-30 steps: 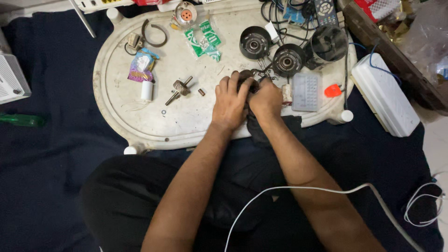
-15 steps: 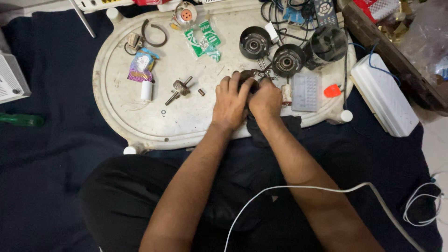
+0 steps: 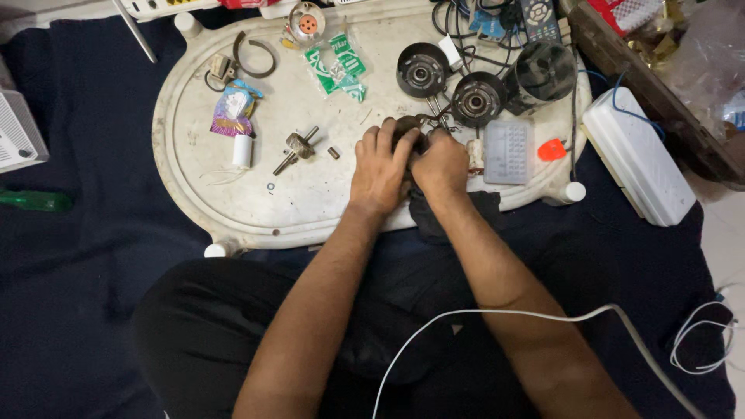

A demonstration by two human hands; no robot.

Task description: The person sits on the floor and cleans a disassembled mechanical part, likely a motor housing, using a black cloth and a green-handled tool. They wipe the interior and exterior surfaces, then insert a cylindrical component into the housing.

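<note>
Hands clenched together, my left and right grip a dark, wiry part over the scuffed white oval tray.

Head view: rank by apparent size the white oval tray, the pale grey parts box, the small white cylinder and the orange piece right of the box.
1. White oval tray
2. Pale grey parts box
3. Small white cylinder and orange piece: too alike to rank.
</note>
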